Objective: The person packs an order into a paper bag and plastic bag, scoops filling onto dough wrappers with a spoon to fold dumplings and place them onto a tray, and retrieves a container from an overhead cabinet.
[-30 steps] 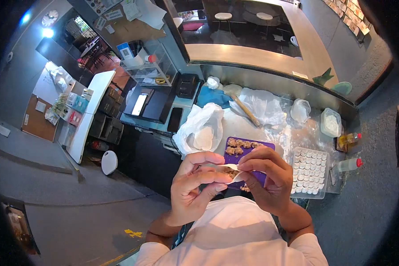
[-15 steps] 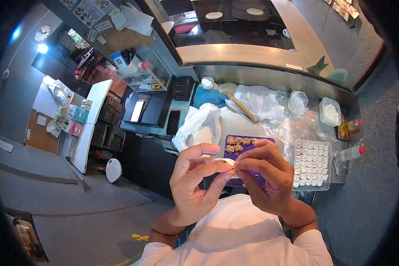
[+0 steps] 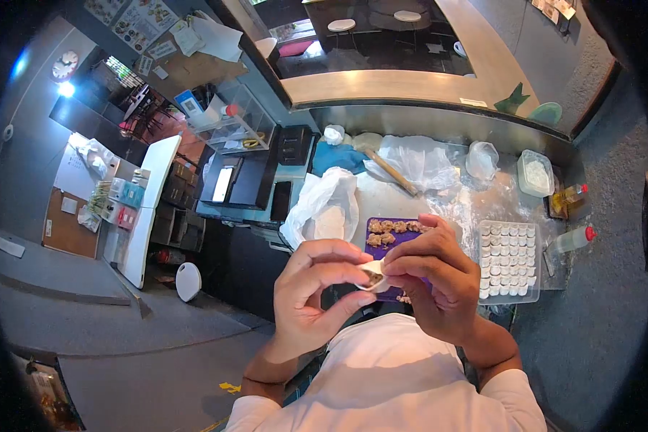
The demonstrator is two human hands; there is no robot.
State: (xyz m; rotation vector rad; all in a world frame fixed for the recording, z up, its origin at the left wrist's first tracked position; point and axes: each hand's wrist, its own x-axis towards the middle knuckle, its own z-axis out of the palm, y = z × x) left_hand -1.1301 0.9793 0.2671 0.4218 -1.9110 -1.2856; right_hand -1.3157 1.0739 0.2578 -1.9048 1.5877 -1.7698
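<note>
Presently pinching the filled wrapper (image 3: 374, 267) with left hand (image 3: 302, 291) and right hand (image 3: 439, 288); advisable to press edges lightly and evenly, keeping filling (image 3: 372, 279) off the rim. Held over the purple board (image 3: 373, 253) with meat portions (image 3: 387, 238), apart from the clear tray (image 3: 515, 300).

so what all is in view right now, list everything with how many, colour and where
filled wrapper: one, off-white, between both hands
board: one, purple, below the hands
filling clumps: several, brown, on the board
small pieces: dozens, white, in a clear tub at right
powder tub: one, clear, back right
red-capped bottles: two, yellowish and clear, far right
rolling pin: one, brown, back of the counter
open bag: one, white, left of the board
phone: one, black, left side
clock: one, white, upper-left wall
hands: two, bare, centre; left, right
</note>
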